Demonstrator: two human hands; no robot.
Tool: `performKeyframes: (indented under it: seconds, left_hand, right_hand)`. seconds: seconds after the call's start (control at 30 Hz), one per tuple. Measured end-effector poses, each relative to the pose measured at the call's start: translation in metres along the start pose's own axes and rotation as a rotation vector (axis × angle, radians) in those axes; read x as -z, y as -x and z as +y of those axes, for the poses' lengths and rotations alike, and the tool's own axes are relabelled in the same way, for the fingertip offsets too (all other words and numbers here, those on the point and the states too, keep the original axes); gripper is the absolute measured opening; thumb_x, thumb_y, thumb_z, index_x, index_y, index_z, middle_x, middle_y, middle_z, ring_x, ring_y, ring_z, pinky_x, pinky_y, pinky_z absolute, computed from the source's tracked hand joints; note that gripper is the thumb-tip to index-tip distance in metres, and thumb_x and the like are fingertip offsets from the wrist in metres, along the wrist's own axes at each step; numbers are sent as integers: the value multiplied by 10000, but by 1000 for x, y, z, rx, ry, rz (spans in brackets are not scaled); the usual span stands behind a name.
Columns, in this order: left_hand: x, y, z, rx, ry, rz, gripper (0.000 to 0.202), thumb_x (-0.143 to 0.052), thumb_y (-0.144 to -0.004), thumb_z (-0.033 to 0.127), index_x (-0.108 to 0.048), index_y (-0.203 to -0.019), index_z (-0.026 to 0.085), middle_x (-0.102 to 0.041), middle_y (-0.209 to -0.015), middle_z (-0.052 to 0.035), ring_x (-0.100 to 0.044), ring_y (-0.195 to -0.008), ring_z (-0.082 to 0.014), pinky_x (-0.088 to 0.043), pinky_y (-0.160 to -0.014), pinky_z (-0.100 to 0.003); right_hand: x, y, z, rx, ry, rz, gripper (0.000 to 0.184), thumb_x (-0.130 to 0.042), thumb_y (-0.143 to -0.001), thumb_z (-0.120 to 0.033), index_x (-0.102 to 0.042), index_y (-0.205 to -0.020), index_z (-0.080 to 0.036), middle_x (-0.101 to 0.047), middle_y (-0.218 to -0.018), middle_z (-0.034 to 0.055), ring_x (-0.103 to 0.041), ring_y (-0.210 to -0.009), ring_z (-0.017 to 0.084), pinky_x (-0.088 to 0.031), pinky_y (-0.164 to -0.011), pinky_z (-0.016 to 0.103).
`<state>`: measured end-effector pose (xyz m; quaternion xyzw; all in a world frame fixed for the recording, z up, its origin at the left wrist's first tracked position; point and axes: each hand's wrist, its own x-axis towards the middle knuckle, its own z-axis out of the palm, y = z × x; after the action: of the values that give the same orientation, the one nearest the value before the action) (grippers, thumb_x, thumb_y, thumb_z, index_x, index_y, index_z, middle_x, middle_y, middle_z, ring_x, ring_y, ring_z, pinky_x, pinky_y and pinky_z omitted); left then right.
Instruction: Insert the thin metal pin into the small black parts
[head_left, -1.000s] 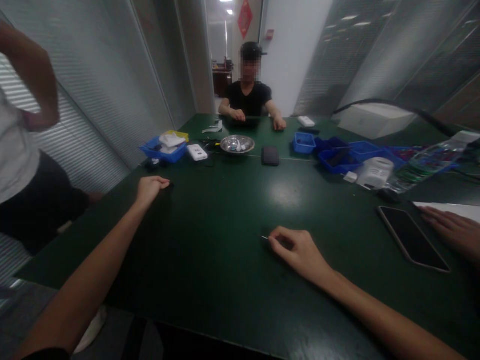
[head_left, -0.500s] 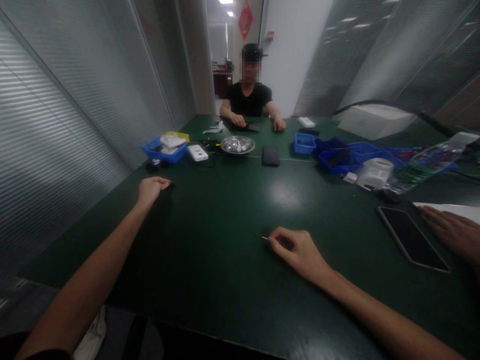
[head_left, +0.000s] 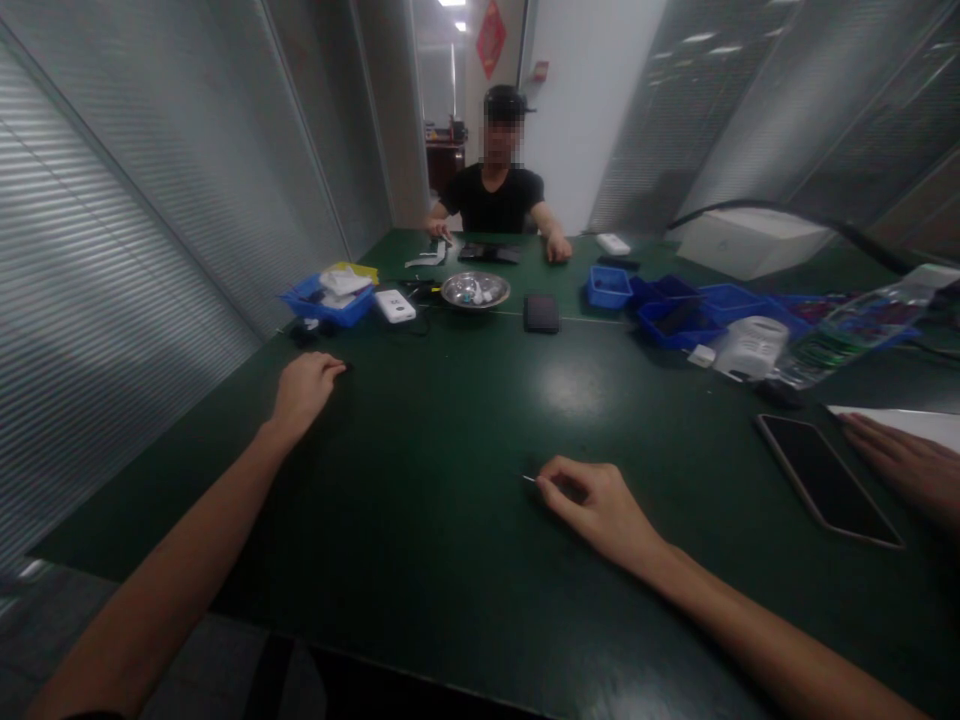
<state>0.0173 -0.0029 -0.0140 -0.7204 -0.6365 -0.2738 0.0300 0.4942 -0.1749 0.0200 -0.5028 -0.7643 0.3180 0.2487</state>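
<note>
My right hand [head_left: 600, 508] rests on the dark green table [head_left: 450, 560], thumb and forefinger pinched on a thin metal pin [head_left: 529, 479] whose tip pokes out to the left. My left hand [head_left: 302, 388] lies far out to the left on the table with its fingers curled together. Its fingertips touch a small dark object [head_left: 346, 368] that I cannot make out.
Another person's hand [head_left: 904, 465] lies beside a black phone [head_left: 825, 478] at the right. A person sits across the table. Further back stand a metal dish [head_left: 475, 289], a black case [head_left: 541, 312], blue trays [head_left: 328, 297] [head_left: 679, 310], a white device [head_left: 750, 347] and a white box [head_left: 746, 240].
The person standing at the left has gone out of view. My left hand has drawn slightly back toward me. The person opposite has reached one hand out to the left.
</note>
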Motion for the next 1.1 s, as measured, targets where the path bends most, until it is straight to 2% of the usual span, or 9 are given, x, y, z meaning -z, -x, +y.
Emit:
performKeyframes:
  seconds: [0.13, 0.23, 0.3, 0.5, 0.6, 0.73, 0.83, 0.9, 1.1]
  left_hand:
    - [2, -2, 8, -57, -61, -73, 162, -615, -944, 281, -746, -956, 185, -725, -1009, -117, -636, -1001, -295, -462, -923, -402]
    - [3, 0, 31, -167, -36, -124, 181, -589, -974, 279, -725, -981, 161, -714, -1014, -111, -628, -981, -272, -474, -895, -397]
    - [3, 7, 61, -273, 49, -190, 199, -574, -997, 296, -718, -1014, 159, -702, -1031, -102, -624, -984, -253, -485, -890, -387]
    - [-10, 56, 187, -700, 423, -485, 211, -529, -1047, 271, -705, -1088, 162, -683, -1070, -86, -607, -1029, -207, -486, -934, -352]
    - [-19, 74, 221, -751, 520, -512, 204, -522, -1052, 259, -693, -1071, 149, -677, -1043, -86, -604, -1020, -204, -484, -941, -353]
    - [-24, 80, 226, -611, 635, -549, 153, -603, -1012, 259, -662, -1121, 171, -660, -1102, -75, -612, -1033, -192, -503, -911, -326]
    - [-21, 79, 226, -529, 692, -597, 273, -646, -979, 246, -622, -1248, 204, -638, -1190, -78, -611, -1083, -195, -507, -925, -326]
    - [-20, 78, 227, -533, 686, -601, 329, -662, -963, 253, -617, -1287, 213, -632, -1209, -88, -593, -1125, -216, -493, -961, -354]
    - [-19, 74, 231, -610, 622, -623, 188, -627, -985, 268, -694, -1145, 197, -650, -1086, -82, -570, -1079, -228, -454, -971, -373]
  right_hand:
    - [-1, 0, 1, 16, 15, 13, 245, -554, -1000, -356, -707, -895, -196, -698, -743, -9, -641, -631, 146, -440, -601, 265]
    - [-2, -2, 2, 23, 10, 18, 236, -560, -998, -350, -710, -899, -196, -705, -754, -8, -648, -642, 147, -445, -606, 261]
    - [-1, -4, 1, 27, -2, 14, 236, -556, -1002, -349, -713, -913, -197, -712, -768, -5, -654, -651, 149, -451, -609, 260]
    - [-2, -7, 3, 31, 4, 45, 224, -570, -994, -342, -719, -908, -199, -716, -768, -4, -656, -656, 153, -451, -608, 262]
    - [-2, -7, 4, 23, 6, 62, 221, -575, -992, -340, -721, -902, -200, -714, -756, -7, -652, -646, 154, -447, -606, 263]
    - [-2, -9, 3, 27, 8, 51, 217, -581, -989, -331, -727, -898, -199, -716, -757, -6, -650, -643, 152, -447, -607, 261]
    - [-2, -12, 2, 38, 9, 45, 209, -589, -981, -310, -728, -876, -195, -708, -744, -8, -646, -637, 148, -442, -604, 255]
    - [-3, -14, 2, 42, 13, 46, 199, -599, -973, -296, -726, -860, -193, -701, -726, -12, -637, -622, 144, -434, -596, 251]
    - [-6, -14, 2, 64, 32, 47, 168, -611, -959, -254, -733, -860, -195, -695, -717, -17, -634, -618, 140, -424, -592, 243]
